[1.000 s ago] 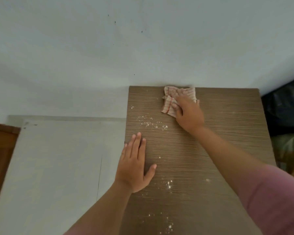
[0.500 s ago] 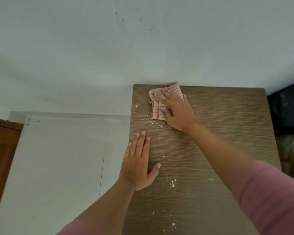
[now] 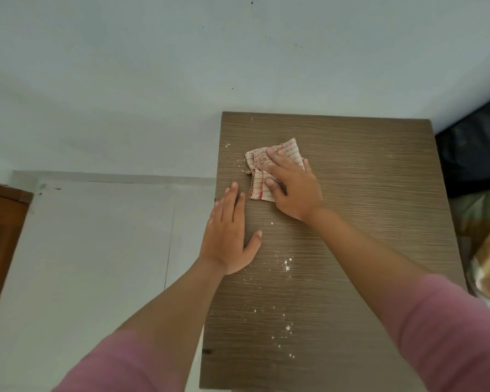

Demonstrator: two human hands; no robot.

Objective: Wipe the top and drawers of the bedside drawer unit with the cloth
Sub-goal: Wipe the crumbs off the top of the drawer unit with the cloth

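The bedside drawer unit shows only its brown wood-grain top (image 3: 365,193); its drawers are out of sight. A crumpled white cloth with red stripes (image 3: 259,165) lies on the top's left half. My right hand (image 3: 292,185) presses flat on the cloth with straight fingers. My left hand (image 3: 228,236) rests flat on the top's left edge, just below the cloth, fingers straight and holding nothing. White crumbs (image 3: 286,264) are scattered on the top near the left edge and toward the front.
A pale wall stands behind the unit. Left of it is white tiled floor (image 3: 96,264) and a brown wooden edge (image 3: 0,227). A dark object (image 3: 475,154) and patterned bedding (image 3: 487,244) lie to the right.
My right hand has dragged the cloth from the back edge leftward and then toward me. Crumbs near the cloth were swept. My left hand stayed flat in place.
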